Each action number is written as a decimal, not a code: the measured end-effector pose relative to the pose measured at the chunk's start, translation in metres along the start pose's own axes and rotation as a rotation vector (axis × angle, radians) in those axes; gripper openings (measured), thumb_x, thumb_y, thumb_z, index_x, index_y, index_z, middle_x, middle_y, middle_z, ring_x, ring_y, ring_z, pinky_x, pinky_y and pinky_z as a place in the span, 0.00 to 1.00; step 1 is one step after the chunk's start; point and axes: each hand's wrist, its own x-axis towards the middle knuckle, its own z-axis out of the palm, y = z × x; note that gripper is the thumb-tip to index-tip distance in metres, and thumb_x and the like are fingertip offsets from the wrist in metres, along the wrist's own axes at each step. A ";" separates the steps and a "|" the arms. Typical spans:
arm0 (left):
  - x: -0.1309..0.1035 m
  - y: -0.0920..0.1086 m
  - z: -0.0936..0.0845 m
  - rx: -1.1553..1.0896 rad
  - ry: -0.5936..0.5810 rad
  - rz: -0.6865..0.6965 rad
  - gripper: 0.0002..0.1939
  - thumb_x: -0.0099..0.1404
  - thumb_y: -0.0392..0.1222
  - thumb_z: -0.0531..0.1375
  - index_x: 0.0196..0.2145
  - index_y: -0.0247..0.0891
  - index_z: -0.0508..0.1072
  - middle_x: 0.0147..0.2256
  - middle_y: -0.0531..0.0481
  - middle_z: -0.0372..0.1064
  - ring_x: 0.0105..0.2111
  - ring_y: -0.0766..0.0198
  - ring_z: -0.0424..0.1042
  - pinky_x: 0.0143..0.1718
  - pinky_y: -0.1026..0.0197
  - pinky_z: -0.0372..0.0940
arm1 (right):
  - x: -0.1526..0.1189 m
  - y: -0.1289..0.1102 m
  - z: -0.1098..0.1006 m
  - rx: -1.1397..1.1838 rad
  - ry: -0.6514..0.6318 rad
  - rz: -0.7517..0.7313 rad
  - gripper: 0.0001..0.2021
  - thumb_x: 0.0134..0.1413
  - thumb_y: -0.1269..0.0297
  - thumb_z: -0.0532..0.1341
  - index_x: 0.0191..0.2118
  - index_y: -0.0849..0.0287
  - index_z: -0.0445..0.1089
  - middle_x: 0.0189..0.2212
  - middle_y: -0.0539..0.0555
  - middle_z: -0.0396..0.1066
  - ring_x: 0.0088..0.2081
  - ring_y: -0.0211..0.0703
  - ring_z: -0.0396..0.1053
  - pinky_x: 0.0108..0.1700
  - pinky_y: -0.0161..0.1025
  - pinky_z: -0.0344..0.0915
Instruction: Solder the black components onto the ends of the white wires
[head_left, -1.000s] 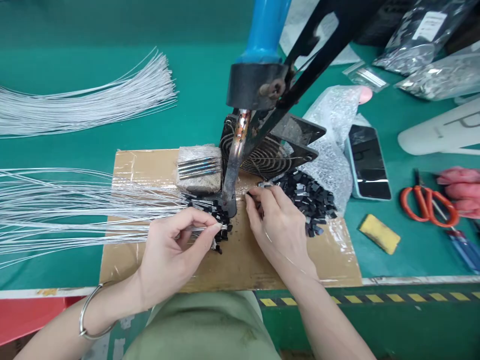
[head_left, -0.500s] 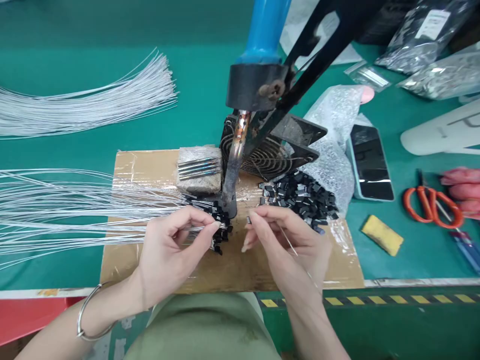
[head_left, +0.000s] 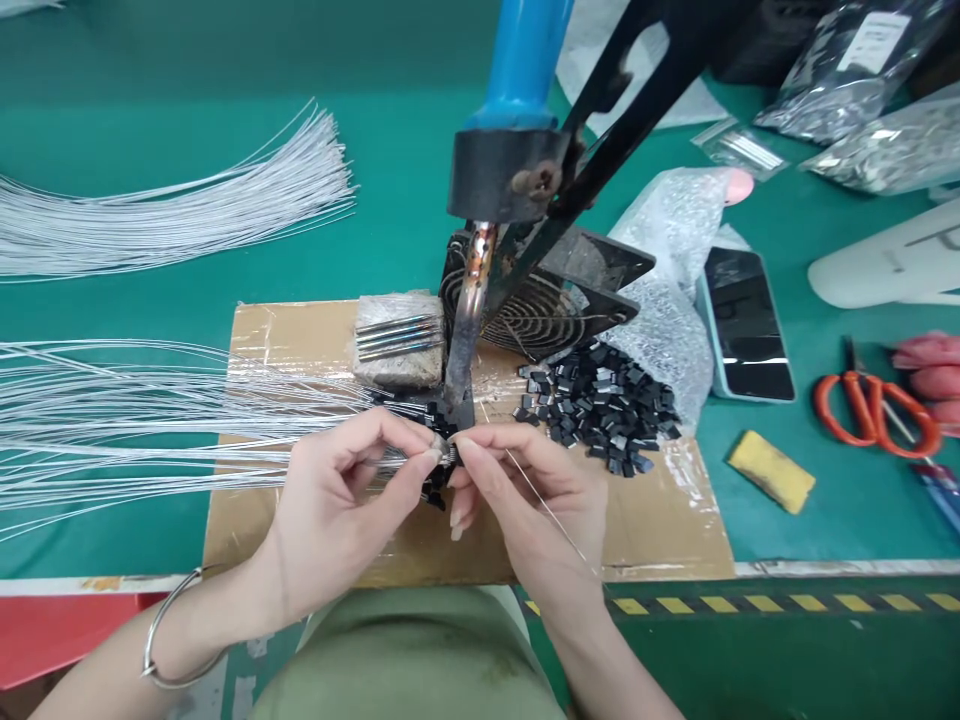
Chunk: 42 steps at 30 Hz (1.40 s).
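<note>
My left hand pinches the end of a thin white wire between thumb and index finger. Against that end, my right hand holds a small black connector in its fingertips; whether the two touch is too small to tell. A thin strand of solder wire also runs through the right hand. Just above the fingers hangs the soldering iron, tip down. Partly hidden behind my fingers are black connectors on the ends of other white wires. Loose connectors lie heaped to the right.
Cardboard covers the work spot. Behind it stand a wrapped block with metal rods and a black fan. A wire bundle lies at far left; a phone, yellow sponge and orange-handled scissors are right.
My right hand has moved left with the connector and solder strand, bringing the connector up to my left fingertips. The left hand has stayed nearly in place.
</note>
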 end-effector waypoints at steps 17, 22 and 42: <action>0.001 0.000 0.000 -0.031 0.005 -0.001 0.08 0.66 0.30 0.64 0.30 0.37 0.78 0.33 0.48 0.81 0.34 0.65 0.79 0.37 0.67 0.73 | -0.002 0.004 0.000 -0.015 -0.009 -0.002 0.04 0.63 0.61 0.71 0.37 0.54 0.82 0.22 0.46 0.77 0.17 0.34 0.72 0.18 0.30 0.73; 0.002 -0.001 0.001 -0.027 0.019 -0.010 0.07 0.66 0.30 0.65 0.30 0.37 0.78 0.33 0.49 0.80 0.34 0.66 0.78 0.37 0.68 0.72 | -0.003 0.006 -0.006 -0.281 0.032 -0.156 0.08 0.68 0.58 0.66 0.41 0.53 0.83 0.26 0.48 0.73 0.21 0.34 0.67 0.24 0.34 0.68; 0.014 0.006 0.001 0.048 0.044 -0.048 0.06 0.65 0.33 0.65 0.30 0.35 0.76 0.34 0.48 0.79 0.33 0.66 0.75 0.34 0.66 0.68 | -0.004 -0.012 -0.023 -0.475 -0.110 -0.340 0.09 0.67 0.73 0.61 0.34 0.55 0.67 0.51 0.55 0.76 0.54 0.49 0.76 0.57 0.47 0.71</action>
